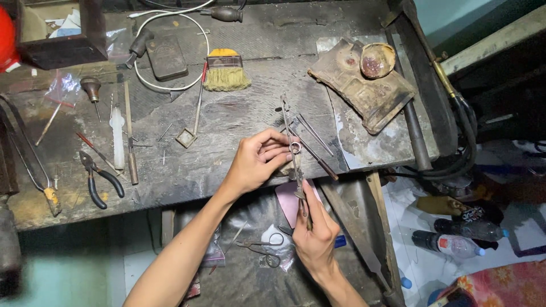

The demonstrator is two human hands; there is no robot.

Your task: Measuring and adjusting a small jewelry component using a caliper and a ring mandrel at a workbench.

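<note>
At the front edge of a scarred wooden workbench (239, 122), the person's left hand (259, 162) pinches a small metal ring (295, 148) between thumb and fingertips, the fingers closed together on it. The right hand (314, 230) comes up from below, wrapped shut around the handle of a long thin metal tool (293, 153) that runs up past the ring toward the middle of the bench; whether the tool passes through the ring or only lies against it cannot be told. Just beside the ring, to its right, 2 slender rods (315, 142) lie slanted on the bench top. Farther back sit a yellow-topped brush (226, 71) and a dark flat block (166, 58) circled by a white cable (196, 25). Near the left edge lie black-handled pliers (98, 179) and a wooden-handled awl (91, 88). At the back right rests a worn brown slab (364, 85) with a shallow round dish (377, 59) on it. Below the bench edge, small scissors (263, 245) lie on a lower tray (250, 278).
</note>
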